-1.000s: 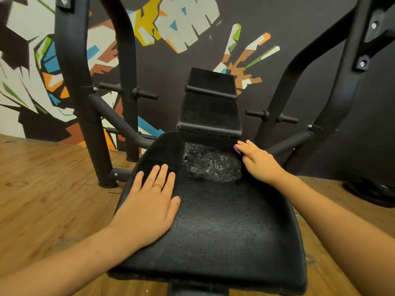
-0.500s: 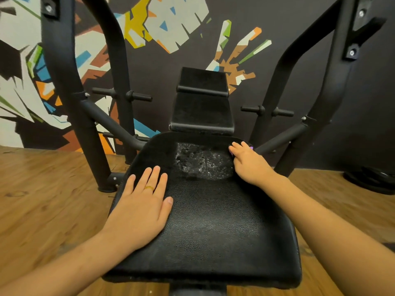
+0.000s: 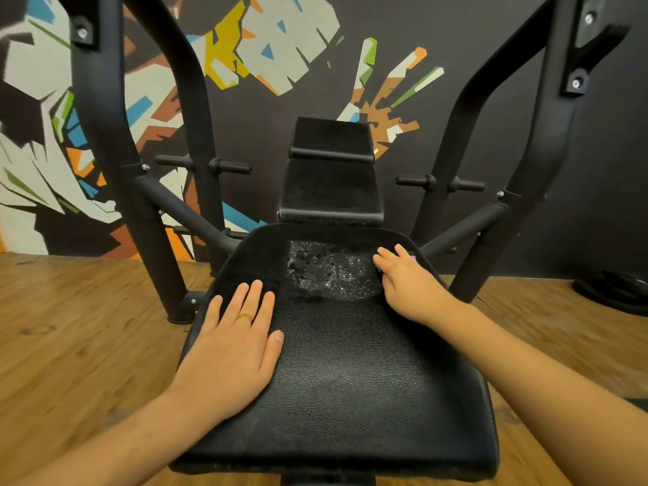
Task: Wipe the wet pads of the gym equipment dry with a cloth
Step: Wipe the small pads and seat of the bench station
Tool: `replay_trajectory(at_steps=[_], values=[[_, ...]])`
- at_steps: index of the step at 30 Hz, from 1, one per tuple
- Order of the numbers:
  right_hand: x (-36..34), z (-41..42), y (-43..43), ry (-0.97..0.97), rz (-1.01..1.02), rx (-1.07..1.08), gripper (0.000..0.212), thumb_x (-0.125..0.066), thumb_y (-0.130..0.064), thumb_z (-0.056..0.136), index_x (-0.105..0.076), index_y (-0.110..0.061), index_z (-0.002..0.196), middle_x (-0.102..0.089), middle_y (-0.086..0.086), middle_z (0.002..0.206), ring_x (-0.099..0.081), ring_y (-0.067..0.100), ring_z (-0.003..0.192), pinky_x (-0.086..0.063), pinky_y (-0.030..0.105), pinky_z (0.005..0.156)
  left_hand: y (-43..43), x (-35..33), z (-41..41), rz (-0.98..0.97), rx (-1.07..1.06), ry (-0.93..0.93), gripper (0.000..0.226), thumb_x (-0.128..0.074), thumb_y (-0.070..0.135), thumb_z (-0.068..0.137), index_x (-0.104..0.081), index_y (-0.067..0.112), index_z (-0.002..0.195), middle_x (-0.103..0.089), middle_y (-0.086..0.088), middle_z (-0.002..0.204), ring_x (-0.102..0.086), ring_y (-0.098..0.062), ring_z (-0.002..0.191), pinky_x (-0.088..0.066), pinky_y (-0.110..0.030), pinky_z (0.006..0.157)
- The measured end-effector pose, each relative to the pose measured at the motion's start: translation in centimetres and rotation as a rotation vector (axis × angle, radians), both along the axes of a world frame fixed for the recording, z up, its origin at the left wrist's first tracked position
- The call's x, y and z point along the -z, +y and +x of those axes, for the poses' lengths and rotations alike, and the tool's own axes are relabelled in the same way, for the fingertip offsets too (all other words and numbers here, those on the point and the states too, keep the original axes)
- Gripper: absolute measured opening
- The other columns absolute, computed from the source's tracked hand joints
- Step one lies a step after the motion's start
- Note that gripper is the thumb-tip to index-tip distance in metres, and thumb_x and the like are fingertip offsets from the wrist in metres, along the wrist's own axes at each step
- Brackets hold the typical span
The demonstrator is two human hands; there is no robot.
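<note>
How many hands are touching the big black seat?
2. The left hand lies flat on the left side of the seat pad. The right hand rests at its far right edge, beside the wet patch. No other hands show.

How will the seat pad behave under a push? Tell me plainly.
The seat pad probably won't shift: it looks fixed to the thick black frame. Its pebbled vinyl likely gives a little under the left hand. The wet patch beside the right hand is likely slippery.
</note>
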State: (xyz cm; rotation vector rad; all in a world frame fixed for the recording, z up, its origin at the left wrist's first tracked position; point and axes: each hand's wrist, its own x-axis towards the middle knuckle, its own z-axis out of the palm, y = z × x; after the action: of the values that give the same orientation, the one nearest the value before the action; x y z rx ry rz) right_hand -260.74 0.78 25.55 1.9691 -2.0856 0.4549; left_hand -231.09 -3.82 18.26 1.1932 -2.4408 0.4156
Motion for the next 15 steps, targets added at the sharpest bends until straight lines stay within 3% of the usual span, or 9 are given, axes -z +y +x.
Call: replay_trajectory(at_steps=[3,6,10,15], values=[[0.0,0.2,-0.2,-0.009,-0.017,0.019,0.018,-0.039,-0.003,0.098,-0.054,-0.005,0.107,-0.049,0.008,0.115,-0.039,0.027,0.107,-0.039,0.049,0.101,0.0,0.0,0.0,-0.006,-0.010,-0.003,0.071,-0.012,0.053,0.102,-0.034,0.014,0.157,-0.029,-0.009,0.163,-0.023,-0.024,0.153,-0.019,-0.048,0.120],[0.8,1.0,1.8,-0.018,0.028,0.027,0.030,-0.038,-0.003,0.100,-0.053,-0.003,0.126,-0.047,0.009,0.134,-0.037,0.030,0.126,-0.033,0.047,0.113,0.0,0.1,0.1,-0.011,-0.012,-0.007,0.069,-0.015,0.052,0.102,-0.037,0.013,0.155,-0.033,-0.010,0.162,-0.027,-0.025,0.151,-0.022,-0.049,0.119],[1.8,1.9,4.4,0.012,0.078,0.020,0.047,-0.036,-0.007,0.105,-0.037,-0.006,0.151,-0.031,0.006,0.159,-0.018,0.031,0.150,-0.014,0.041,0.123,0.1,0.1,0.2,-0.014,-0.013,-0.012,0.069,-0.014,0.052,0.103,-0.037,0.013,0.155,-0.032,-0.010,0.162,-0.027,-0.025,0.152,-0.021,-0.048,0.119],[0.1,0.7,1.8,-0.038,0.105,-0.016,0.030,-0.036,-0.001,0.101,-0.052,-0.002,0.126,-0.043,0.011,0.142,-0.031,0.036,0.136,-0.028,0.052,0.116,0.2,0.0,0.1,0.007,0.011,-0.006,0.073,-0.004,0.054,0.100,-0.025,0.016,0.159,-0.019,-0.007,0.166,-0.013,-0.022,0.155,-0.009,-0.045,0.122]])
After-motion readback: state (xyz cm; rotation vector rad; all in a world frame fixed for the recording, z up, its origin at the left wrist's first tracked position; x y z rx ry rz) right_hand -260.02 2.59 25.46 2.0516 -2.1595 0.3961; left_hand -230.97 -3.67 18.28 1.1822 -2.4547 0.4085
